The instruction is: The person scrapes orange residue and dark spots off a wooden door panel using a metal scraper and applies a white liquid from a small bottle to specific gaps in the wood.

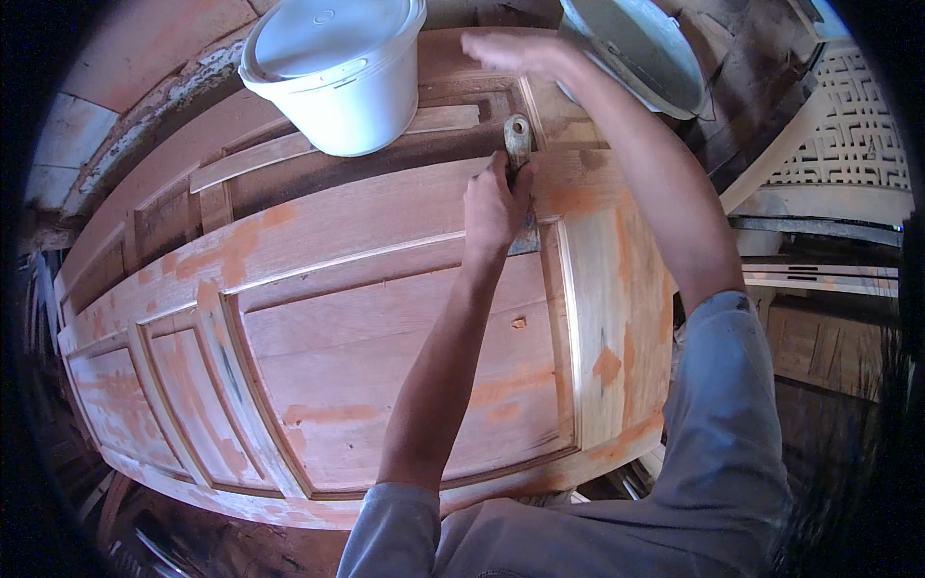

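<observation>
I use the white bucket (361,111) as the reference for all positions. On its near side lies the panelled door (405,347), marked with orange patches (607,366).

Left hand (494,207): I see it closed around the scraper (517,144). The tool is right of the bucket and slightly nearer, over the door's far rail. Its handle end points away from the body; the blade points toward the body. I cannot tell whether the blade touches the wood.

Right hand (515,53): I see it open, holding nothing, fingers extended and slightly blurred, right of the bucket and above the scraper handle's far end.

Surroundings: a second door (106,231) extends left of and beneath the bucket. A wood strip (255,162) shows on both sides of its base. A grey container (665,67) stands farther right, beyond the right hand.
</observation>
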Demonstrator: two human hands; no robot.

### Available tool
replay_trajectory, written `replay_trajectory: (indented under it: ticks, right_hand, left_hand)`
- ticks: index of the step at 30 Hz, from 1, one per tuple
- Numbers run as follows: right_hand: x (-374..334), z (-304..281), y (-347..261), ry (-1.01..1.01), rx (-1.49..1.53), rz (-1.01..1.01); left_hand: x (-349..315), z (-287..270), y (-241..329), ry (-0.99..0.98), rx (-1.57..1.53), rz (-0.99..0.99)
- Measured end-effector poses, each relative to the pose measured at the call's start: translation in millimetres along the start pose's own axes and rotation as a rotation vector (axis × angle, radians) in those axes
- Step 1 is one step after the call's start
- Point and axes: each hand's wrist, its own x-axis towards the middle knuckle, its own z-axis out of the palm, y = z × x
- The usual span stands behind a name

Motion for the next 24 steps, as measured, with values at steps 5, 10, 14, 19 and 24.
replay_trajectory:
  ticks: [5, 10, 14, 19, 24]
  right_hand:
    - [-27.9, 52.0, -29.5, -0.03, -0.197, -0.099]
    - [-65.0, 29.9, -4.8, 0.388, 0.223, -0.05]
    - [-146.6, 52.6, -21.0, 0.739, 0.064, -0.485]
    - [-308.8, 157.2, 36.7, 0.862, 0.666, -0.051]
    - [-466.4, 313.4, 95.9, 0.775, 0.511, 0.259]
  left_hand:
    - [-1.0, -10.2, -11.4, -0.002, -0.052, -0.065]
    - [-1.6, 3.7, 0.1, -0.014, -0.08, -0.012]
    - [5.0, -19.5, -6.5, 0.125, -0.705, 0.022]
    - [-57.9, -133.2, 25.2, 0.053, -0.802, -0.265]
    - [-227.6, -228.4, 27.8, 0.361, -0.541, -0.673]
